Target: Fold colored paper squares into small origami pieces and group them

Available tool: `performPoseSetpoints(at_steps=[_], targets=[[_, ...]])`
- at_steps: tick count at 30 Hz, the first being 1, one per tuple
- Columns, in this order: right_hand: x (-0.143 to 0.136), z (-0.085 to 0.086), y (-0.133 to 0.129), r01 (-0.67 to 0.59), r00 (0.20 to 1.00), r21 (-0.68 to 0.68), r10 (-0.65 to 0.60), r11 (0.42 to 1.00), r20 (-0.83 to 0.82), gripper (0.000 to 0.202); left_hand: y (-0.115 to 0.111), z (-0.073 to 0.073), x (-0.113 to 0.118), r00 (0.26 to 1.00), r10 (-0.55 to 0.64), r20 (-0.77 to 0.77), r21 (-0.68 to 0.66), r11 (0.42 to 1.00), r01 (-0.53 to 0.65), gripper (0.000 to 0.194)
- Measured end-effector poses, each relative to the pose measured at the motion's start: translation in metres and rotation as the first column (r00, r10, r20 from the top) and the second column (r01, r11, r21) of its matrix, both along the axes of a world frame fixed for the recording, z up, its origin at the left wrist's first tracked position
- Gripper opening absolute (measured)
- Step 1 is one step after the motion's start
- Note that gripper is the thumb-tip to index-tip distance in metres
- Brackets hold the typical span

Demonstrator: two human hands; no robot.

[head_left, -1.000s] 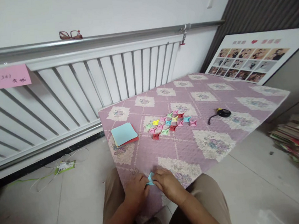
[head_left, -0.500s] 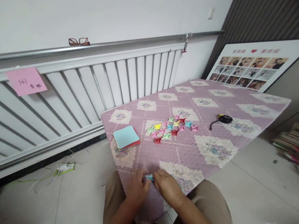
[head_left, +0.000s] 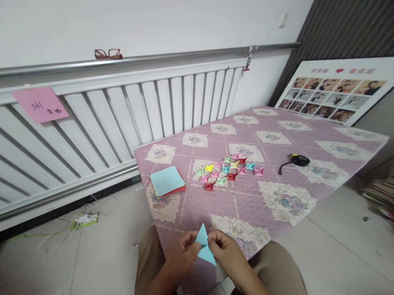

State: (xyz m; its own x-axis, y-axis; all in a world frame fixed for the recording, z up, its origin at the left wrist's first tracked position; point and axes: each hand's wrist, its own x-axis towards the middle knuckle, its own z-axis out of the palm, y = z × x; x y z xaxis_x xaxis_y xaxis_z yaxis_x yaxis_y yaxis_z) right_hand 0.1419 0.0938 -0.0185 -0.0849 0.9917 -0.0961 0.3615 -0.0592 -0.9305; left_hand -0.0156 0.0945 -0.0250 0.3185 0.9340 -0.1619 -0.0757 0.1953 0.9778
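Both hands grip a light-blue folded sheet of origami paper (head_left: 205,255) near the front edge of the table. My left hand (head_left: 188,250) pinches its left side, thumb on top. My right hand (head_left: 225,250) pinches the right side with thumb and fingers. Two triangular flaps show, one pointing away from me and one toward me. Beyond the hands lies a cluster of small folded paper shapes (head_left: 232,177) in pink, red, green, yellow and blue. To the left is a stack of square paper (head_left: 167,181), light blue on top.
A patterned purple cloth covers the table (head_left: 203,203). A black coiled tape-like object (head_left: 299,159) lies at the right. Behind stands a white radiator (head_left: 164,104) under a pipe with eyeglasses (head_left: 108,53) on it. A photo board (head_left: 332,67) leans at the far right.
The blue paper has gone from a small, narrow shape low at the table to a raised, spread one with two flaps showing. Both hands still hold it.
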Motion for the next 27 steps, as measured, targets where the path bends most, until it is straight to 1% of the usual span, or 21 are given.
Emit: performPoseSetpoints(at_steps=[2,4,5,8,10,12,15,17,22,25,27], targets=[[-0.001,0.004,-0.002,0.032,0.990,-0.106,-0.046,0.994,-0.133,0.020,-0.001,0.002,0.001,0.999,0.029,-0.015,0.012,1.000,-0.028,0.027],[-0.003,0.010,-0.004,0.041,0.966,-0.193,-0.089,0.980,-0.244,0.022,-0.001,0.000,0.003,0.997,0.080,-0.009,-0.033,0.996,-0.080,0.024],[-0.004,0.013,-0.005,0.039,0.956,-0.209,-0.097,0.977,-0.276,0.023,-0.001,-0.001,0.004,0.996,0.094,0.008,-0.070,0.993,-0.093,0.024],[-0.006,0.021,-0.009,0.027,0.926,-0.194,-0.098,0.981,-0.365,0.025,-0.003,-0.002,0.005,0.987,0.106,0.125,-0.185,0.979,-0.082,0.033],[-0.006,0.027,-0.011,0.023,0.905,-0.161,-0.089,0.987,-0.416,0.027,-0.006,0.001,0.006,0.966,0.113,0.231,-0.257,0.965,-0.052,0.039],[-0.005,0.033,-0.013,-0.005,0.902,-0.135,-0.053,0.991,-0.428,0.026,-0.009,0.006,0.007,0.937,0.115,0.330,-0.307,0.952,-0.008,0.042],[-0.003,0.042,-0.015,-0.080,0.919,-0.113,0.030,0.990,-0.393,0.022,-0.012,0.013,0.007,0.906,0.115,0.406,-0.339,0.940,0.033,0.042],[-0.002,0.046,-0.016,-0.096,0.932,-0.092,0.057,0.991,-0.359,0.021,-0.012,0.015,0.007,0.896,0.112,0.429,-0.344,0.938,0.047,0.041],[0.002,0.050,-0.019,-0.124,0.965,-0.020,0.116,0.992,-0.235,0.015,-0.012,0.017,0.006,0.894,0.135,0.427,-0.371,0.928,0.037,0.041],[0.005,0.052,-0.020,-0.153,0.986,0.094,0.158,0.984,-0.051,0.010,-0.012,0.017,0.005,0.897,0.146,0.418,-0.382,0.924,0.028,0.043],[0.009,0.056,-0.020,-0.209,0.976,0.178,0.193,0.961,0.105,0.011,-0.012,0.017,0.005,0.896,0.139,0.421,-0.375,0.927,0.032,0.043]])
